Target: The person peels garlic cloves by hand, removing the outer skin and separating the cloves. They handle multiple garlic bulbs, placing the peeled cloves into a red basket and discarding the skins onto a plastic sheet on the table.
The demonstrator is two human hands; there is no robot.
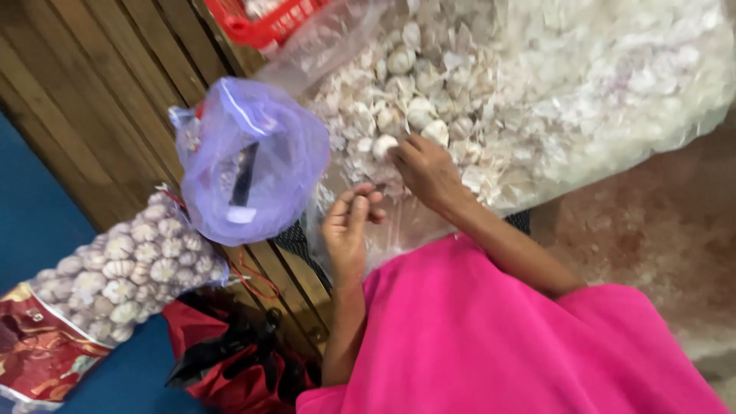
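Right hand point(426, 170): reaches into the loose heap, fingertips pinched on a single white garlic bulb point(383, 145) at the near edge of the pile.
Left hand point(349, 226): rests just below the right one, fingers loosely curled; whether anything is pinched between them cannot be told.
Garlic pile point(429, 92): whole bulbs and papery skins lie spread over a clear plastic sheet point(613, 84), directly ahead of both hands.
Pink garment point(491, 345): bright cloth fills the lower right of the view, and both bare forearms rise out of it toward the pile.
Purple bag point(249, 157): a translucent plastic bag stands open just left of the hands, with a dark object faintly visible inside.
Mesh sack point(126, 272): a net sack packed tight with garlic bulbs lies further left, below the purple bag.
Wooden slats point(107, 92): dark boards run diagonally beneath the bag and the sack.
Red basket point(264, 19): a corner of a plastic basket shows at the top edge, well apart from the hands.
Red bag point(222, 360): a crumpled red bag with black ties sits at the bottom, near the left forearm.
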